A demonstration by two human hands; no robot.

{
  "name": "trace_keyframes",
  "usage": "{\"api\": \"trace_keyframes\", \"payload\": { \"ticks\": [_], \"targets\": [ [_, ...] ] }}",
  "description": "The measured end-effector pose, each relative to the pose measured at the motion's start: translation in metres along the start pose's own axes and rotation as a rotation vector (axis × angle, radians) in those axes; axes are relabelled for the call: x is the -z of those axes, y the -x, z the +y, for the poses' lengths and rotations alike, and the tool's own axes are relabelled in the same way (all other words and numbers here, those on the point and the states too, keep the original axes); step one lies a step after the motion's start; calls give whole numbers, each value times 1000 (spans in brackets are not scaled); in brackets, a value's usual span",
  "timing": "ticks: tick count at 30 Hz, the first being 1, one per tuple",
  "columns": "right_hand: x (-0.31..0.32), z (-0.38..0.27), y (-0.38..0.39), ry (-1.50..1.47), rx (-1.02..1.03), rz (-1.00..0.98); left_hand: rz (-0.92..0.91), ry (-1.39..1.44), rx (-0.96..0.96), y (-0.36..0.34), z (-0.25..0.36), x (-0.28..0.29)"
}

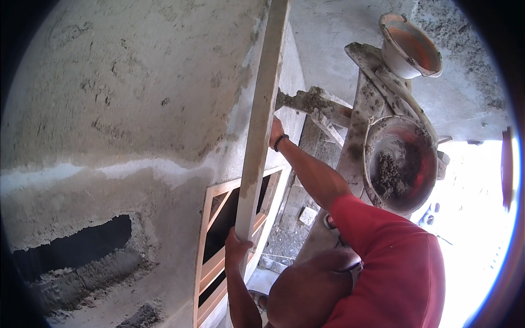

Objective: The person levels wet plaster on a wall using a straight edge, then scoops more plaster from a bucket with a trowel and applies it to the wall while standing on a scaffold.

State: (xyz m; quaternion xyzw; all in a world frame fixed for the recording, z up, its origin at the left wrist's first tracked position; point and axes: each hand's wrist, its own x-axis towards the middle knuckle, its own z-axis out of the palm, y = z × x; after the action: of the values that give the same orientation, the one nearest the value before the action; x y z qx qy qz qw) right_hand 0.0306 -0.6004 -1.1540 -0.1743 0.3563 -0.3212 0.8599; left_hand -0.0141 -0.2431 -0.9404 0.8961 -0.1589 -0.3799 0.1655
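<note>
A long, pale straightedge smeared with cement runs from the top of the view down along the plastered wall. My right hand, with a dark beaded bracelet at the wrist, grips it halfway up, its fingers partly hidden behind it. My left hand is closed round it lower down, over a wooden window frame with dark openings. Just beyond my right hand is a mortar-covered board.
A worn plank to the right carries a white bucket and a basin of mortar. A jagged hole breaks the wall at lower left. Rubble lies below beside the window. Bright glare fills the right side.
</note>
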Motion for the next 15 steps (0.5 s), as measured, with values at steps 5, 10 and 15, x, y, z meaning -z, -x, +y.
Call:
{"api": "trace_keyframes", "payload": {
  "ticks": [5,10,15],
  "targets": [
    [-14,-48,28,719,385,406,-2,6,-15,1,-8,3],
    [-2,-90,12,964,548,671,-3,-9,-31,-3,-4,3],
    [4,-72,84,285,248,446,11,29,-31,2,-2,2]
  ]
}}
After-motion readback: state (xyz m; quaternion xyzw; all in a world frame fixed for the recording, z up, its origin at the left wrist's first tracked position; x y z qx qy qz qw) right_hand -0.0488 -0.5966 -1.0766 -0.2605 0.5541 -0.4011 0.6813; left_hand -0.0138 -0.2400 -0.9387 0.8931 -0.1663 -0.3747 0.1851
